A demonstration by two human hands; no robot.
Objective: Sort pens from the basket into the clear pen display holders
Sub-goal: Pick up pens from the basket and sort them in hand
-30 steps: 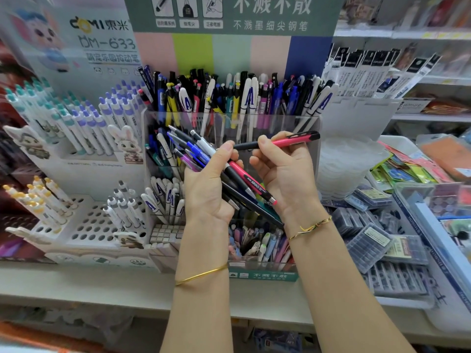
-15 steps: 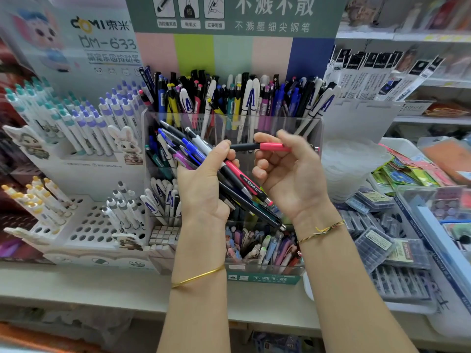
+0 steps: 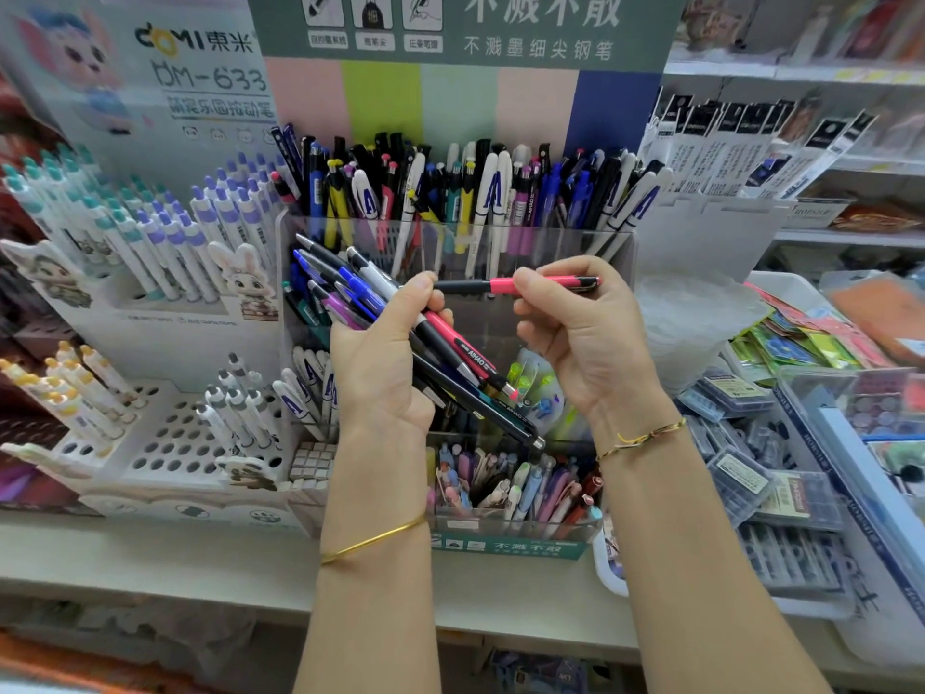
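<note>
So the person was standing at the counter point(image 3: 150, 558) with both hands up in front of the clear pen display holder point(image 3: 623, 293), which sat at the counter's front edge, about midway along. The left hand point(image 3: 380, 373) was wrapped round a whole bunch of pens point(image 3: 350, 293), fanned out with one end pointing up-left and the other down-right. The right hand point(image 3: 575, 338) was pinching a single pink and black pen point(image 3: 505, 285) between thumb and fingertips, holding it level, its black end right at the left thumb. Couldn't tell if it was actually touching. The holder's back row point(image 3: 480, 192) was crammed with upright pens, and the low front compartment point(image 3: 510, 488) had pastel ones. Further left along the counter there was a white stand point(image 3: 165, 313) full of purple-capped pens
</note>
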